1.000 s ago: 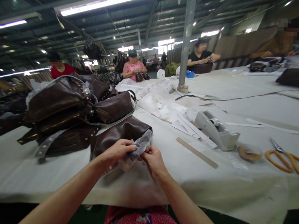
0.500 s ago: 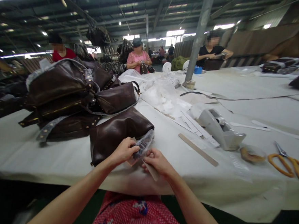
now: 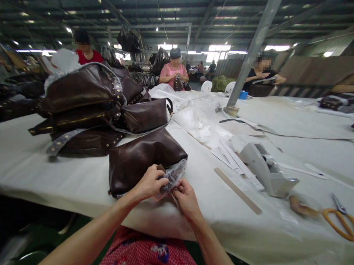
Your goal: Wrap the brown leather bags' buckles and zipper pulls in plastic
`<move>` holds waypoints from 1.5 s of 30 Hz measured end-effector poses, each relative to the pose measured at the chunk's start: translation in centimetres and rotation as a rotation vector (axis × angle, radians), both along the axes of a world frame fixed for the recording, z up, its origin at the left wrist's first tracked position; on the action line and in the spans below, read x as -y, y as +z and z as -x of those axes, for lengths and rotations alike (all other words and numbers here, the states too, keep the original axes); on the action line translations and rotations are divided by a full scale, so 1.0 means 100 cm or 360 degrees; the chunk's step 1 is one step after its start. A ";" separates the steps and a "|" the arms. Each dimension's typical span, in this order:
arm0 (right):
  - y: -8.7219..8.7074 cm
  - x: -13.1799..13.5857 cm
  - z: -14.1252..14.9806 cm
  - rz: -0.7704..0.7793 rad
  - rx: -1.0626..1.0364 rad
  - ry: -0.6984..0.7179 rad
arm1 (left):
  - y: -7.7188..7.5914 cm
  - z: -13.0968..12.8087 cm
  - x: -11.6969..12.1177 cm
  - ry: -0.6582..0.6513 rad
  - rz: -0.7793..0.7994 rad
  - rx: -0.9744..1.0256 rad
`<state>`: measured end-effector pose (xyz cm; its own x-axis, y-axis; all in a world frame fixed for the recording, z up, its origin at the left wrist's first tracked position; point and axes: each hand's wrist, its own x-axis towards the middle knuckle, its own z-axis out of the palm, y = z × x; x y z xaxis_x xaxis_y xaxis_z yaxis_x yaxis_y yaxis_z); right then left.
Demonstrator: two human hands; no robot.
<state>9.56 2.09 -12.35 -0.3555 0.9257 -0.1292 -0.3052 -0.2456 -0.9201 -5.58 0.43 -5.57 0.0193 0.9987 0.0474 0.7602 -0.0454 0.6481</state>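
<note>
A dark brown leather bag (image 3: 147, 152) lies on the white-covered table in front of me. Crumpled clear plastic film (image 3: 175, 175) covers something at its right end. My left hand (image 3: 151, 181) is closed on this film, thumb on top, with a small brown piece (image 3: 161, 167) showing just behind the fingers. Close by on the right, my right hand (image 3: 187, 195) pinches a narrow tan strip (image 3: 176, 201) at the film's lower edge. What lies under the film is partly hidden by the fingers.
Stacked brown bags (image 3: 79, 89) with studded straps rise at the left. To the right are a loose tan strip (image 3: 238, 191), a grey tape dispenser (image 3: 267, 169), a tape roll (image 3: 303, 206) and orange-handled scissors (image 3: 340, 222). A metal post (image 3: 255, 49) and several co-workers stand beyond.
My right hand drew slightly away from the film with the tan strip, then came back against it. My left hand stays on the film. The view has shifted.
</note>
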 end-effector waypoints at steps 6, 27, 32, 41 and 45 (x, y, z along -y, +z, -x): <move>0.006 0.002 0.010 0.0183 -0.0064 0.0062 | 0.002 0.001 0.004 0.0044 0.0011 -0.0060; 0.015 0.015 -0.048 -0.0077 0.0244 0.0626 | -0.022 -0.019 0.022 0.0092 -0.0207 -0.0335; -0.005 0.020 -0.059 -0.0501 0.0406 0.0759 | -0.024 -0.020 0.023 0.0115 -0.0211 -0.0356; -0.008 0.002 -0.048 -0.1573 0.1068 0.0062 | -0.021 -0.024 0.025 0.0134 -0.0132 -0.0385; 0.019 -0.015 -0.035 -0.2126 0.1309 0.0073 | -0.023 -0.025 0.026 0.0134 -0.0108 -0.0408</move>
<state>13.06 3.59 -10.48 -0.6324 0.5152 0.5785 0.3546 0.8565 -0.3751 -3.05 -2.14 -7.91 -0.0439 0.9919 0.1188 0.9019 -0.0118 0.4318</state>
